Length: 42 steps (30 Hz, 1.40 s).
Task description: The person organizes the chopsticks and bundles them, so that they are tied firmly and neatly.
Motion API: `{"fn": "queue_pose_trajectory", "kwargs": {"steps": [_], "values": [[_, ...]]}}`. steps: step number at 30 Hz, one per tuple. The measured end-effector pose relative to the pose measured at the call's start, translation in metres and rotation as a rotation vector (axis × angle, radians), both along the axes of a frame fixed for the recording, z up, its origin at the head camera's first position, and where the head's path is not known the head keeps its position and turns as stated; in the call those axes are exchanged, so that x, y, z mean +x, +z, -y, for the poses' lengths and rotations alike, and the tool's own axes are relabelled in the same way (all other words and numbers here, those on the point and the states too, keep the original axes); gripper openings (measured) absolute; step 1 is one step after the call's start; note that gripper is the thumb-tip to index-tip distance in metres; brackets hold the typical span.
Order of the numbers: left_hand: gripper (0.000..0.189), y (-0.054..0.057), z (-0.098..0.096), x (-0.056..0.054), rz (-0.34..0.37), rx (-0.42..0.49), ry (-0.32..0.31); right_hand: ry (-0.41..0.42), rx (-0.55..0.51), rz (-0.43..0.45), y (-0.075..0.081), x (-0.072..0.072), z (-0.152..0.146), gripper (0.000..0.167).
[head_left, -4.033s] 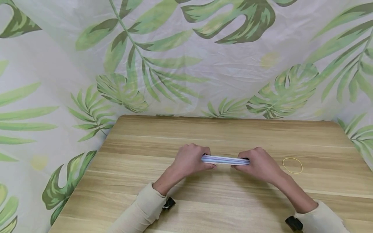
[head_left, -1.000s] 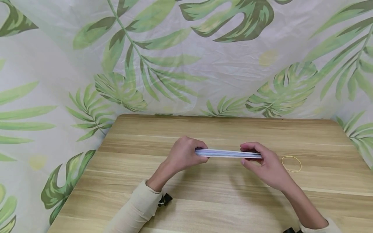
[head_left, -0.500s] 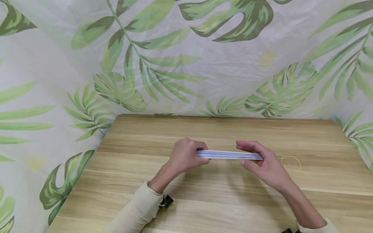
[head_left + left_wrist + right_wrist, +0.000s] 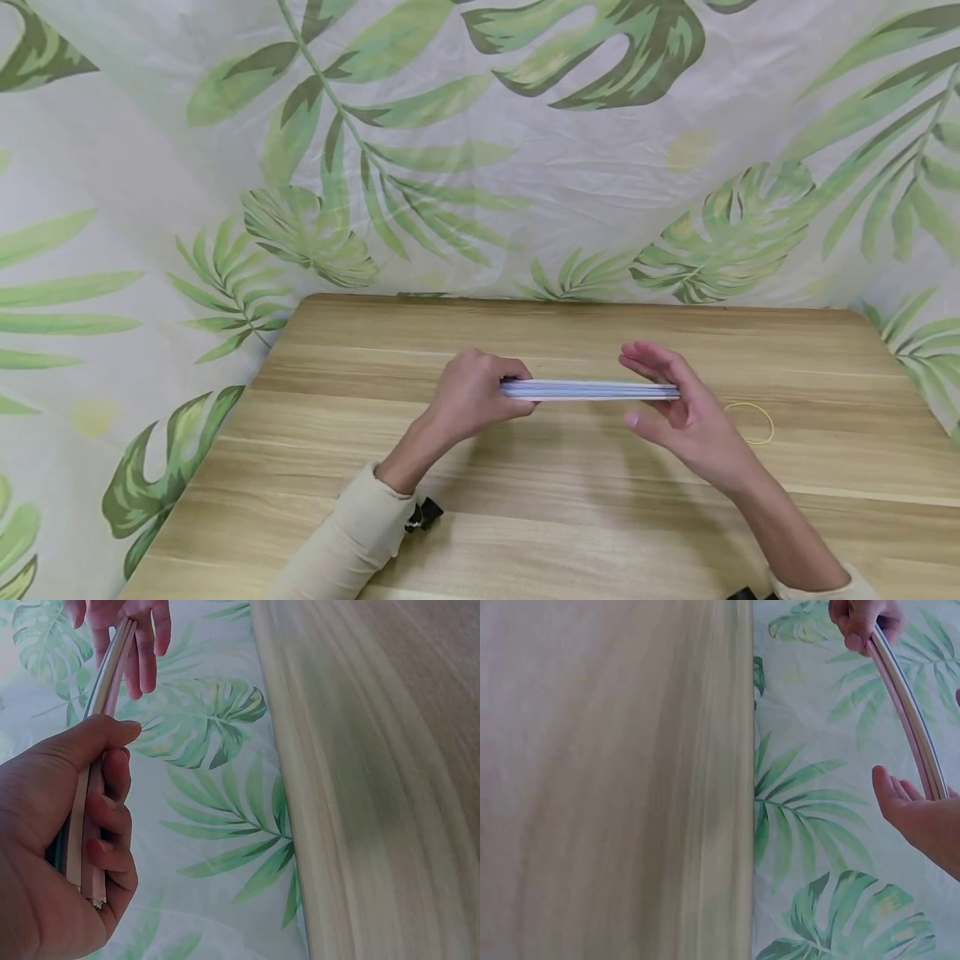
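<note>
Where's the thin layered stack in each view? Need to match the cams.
Head: just right of center, nearly horizontal; thin layered stack spans between left hand and right hand.
Left wrist: left side, rising from lower left to the top edge.
Right wrist: upper right, slanting down and right.
Shared landmark: the left hand gripping one end, visible in all three views.

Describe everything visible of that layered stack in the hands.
The layered stack is slim, seen edge-on, with pale blue and white layers in the head view and cream, pinkish and dark edges in the wrist views. It looks like paper or card; its faces do not show. It is held nearly level above the wooden table. The left hand grips one end; the other seems to touch the palm of the right hand, between its spread thumb and fingers.
</note>
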State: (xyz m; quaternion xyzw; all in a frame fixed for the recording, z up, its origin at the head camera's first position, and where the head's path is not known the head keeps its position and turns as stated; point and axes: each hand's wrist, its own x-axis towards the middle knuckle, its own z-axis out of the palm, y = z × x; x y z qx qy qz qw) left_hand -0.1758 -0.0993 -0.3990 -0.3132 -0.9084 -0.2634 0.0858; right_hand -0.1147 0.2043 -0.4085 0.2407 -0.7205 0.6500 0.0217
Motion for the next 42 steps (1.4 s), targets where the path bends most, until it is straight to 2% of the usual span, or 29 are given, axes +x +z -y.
{"fn": "queue_pose_trajectory", "kwargs": {"steps": [7, 12, 23, 32, 38, 42], "values": [[0.008, 0.0, -0.002, 0.002, -0.036, -0.07, 0.042, 0.002, 0.017, 0.021, -0.007, 0.003, 0.006, 0.082], [0.006, -0.002, -0.003, -0.001, -0.053, -0.109, 0.0, -0.024, 0.034, 0.034, -0.006, 0.004, 0.006, 0.081], [0.008, 0.005, 0.004, 0.001, -0.044, -0.032, -0.049, -0.025, 0.042, 0.022, 0.0, -0.002, 0.002, 0.081], [0.012, 0.004, -0.003, 0.005, -0.06, -0.082, 0.005, -0.048, 0.053, 0.042, -0.009, -0.001, 0.01, 0.09], [0.011, 0.007, -0.008, 0.007, -0.049, -0.109, 0.013, -0.084, 0.117, 0.056, -0.009, -0.001, 0.009, 0.094], [0.01, 0.007, -0.008, 0.007, -0.037, -0.114, 0.015, -0.079, 0.131, 0.043, -0.009, -0.002, 0.008, 0.097]]}}
